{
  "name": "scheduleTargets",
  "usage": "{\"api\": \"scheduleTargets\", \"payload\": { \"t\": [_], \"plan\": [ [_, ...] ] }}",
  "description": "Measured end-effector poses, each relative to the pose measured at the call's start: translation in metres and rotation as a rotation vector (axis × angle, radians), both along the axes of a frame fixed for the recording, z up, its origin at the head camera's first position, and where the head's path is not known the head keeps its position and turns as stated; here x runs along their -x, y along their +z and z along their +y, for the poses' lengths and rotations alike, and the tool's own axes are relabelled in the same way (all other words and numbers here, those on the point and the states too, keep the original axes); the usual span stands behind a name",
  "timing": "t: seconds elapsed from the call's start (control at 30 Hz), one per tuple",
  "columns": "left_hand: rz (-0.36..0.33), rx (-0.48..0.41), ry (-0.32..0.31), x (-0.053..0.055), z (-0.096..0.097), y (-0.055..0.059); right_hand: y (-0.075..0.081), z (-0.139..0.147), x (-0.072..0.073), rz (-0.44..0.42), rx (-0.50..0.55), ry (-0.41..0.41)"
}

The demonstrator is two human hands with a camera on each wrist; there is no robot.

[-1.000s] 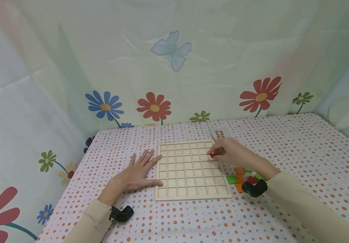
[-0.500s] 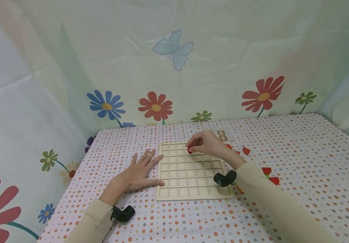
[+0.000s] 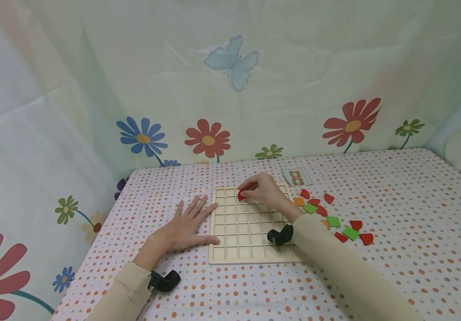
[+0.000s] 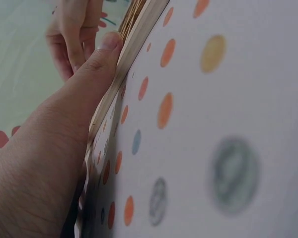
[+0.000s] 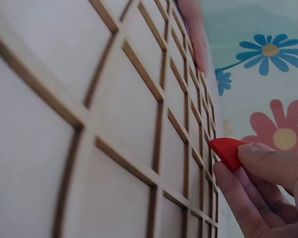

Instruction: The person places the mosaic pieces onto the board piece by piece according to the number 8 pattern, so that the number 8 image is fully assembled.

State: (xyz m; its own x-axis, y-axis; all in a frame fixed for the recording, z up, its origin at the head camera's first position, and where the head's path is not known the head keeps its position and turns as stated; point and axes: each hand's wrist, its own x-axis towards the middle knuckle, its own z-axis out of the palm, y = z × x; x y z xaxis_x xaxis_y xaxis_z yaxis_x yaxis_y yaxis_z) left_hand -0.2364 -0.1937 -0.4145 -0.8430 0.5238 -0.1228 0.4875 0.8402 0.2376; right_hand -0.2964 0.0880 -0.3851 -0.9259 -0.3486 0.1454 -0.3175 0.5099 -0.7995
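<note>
A wooden grid board (image 3: 230, 254) with square cells lies on the dotted tablecloth. My right hand (image 3: 264, 191) is over the board's far rows and pinches a red quarter-circle piece (image 5: 227, 151) between thumb and fingers. In the head view that red piece shows at the fingertips, near the upper left cells. Whether it touches the board I cannot tell. My left hand (image 3: 186, 227) lies spread beside the board's left edge, with thumb and a fingertip on the rim. The left wrist view shows its thumb (image 4: 97, 64) against the wooden edge.
Right of the board lie several loose pieces: red quarter-circles (image 3: 367, 239), green squares (image 3: 334, 221) and an orange square (image 3: 299, 202). A printed pattern card (image 3: 297, 177) lies behind the board's far right corner. A flowered curtain (image 3: 294, 89) hangs behind the table.
My right hand has carried the red piece leftward from the board's right edge to its upper left part. The loose pieces at the right have come into fuller view. My left hand stays in place.
</note>
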Motion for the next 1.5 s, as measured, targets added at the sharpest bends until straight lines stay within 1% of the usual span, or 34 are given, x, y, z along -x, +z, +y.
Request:
{"api": "scheduleTargets", "payload": {
  "t": [0.13, 0.27, 0.4, 0.57, 0.83, 1.0, 1.23, 1.5],
  "plan": [
    [-0.001, -0.007, -0.008, 0.000, 0.002, 0.001, -0.001, -0.005, -0.001, 0.007, -0.008, -0.006],
    [0.000, 0.000, -0.012, 0.001, 0.003, 0.004, 0.001, -0.007, -0.001, 0.021, -0.037, -0.009],
    [0.003, 0.011, -0.016, 0.002, 0.004, 0.005, 0.004, -0.007, -0.001, 0.048, -0.081, -0.001],
    [0.000, 0.008, -0.020, 0.003, 0.005, 0.005, 0.008, -0.006, 0.000, 0.086, -0.160, 0.019],
    [-0.010, 0.013, -0.015, 0.002, 0.004, 0.004, 0.015, -0.007, -0.003, 0.036, -0.242, 0.042],
    [-0.012, 0.010, -0.019, 0.002, 0.004, 0.003, 0.016, -0.009, -0.001, 0.070, -0.290, 0.068],
    [-0.017, 0.007, -0.017, 0.002, 0.004, 0.001, 0.017, -0.013, 0.000, 0.035, -0.344, 0.077],
    [-0.011, -0.018, -0.020, 0.000, 0.001, -0.001, 0.015, -0.015, -0.001, 0.066, -0.344, 0.115]
  ]
}}
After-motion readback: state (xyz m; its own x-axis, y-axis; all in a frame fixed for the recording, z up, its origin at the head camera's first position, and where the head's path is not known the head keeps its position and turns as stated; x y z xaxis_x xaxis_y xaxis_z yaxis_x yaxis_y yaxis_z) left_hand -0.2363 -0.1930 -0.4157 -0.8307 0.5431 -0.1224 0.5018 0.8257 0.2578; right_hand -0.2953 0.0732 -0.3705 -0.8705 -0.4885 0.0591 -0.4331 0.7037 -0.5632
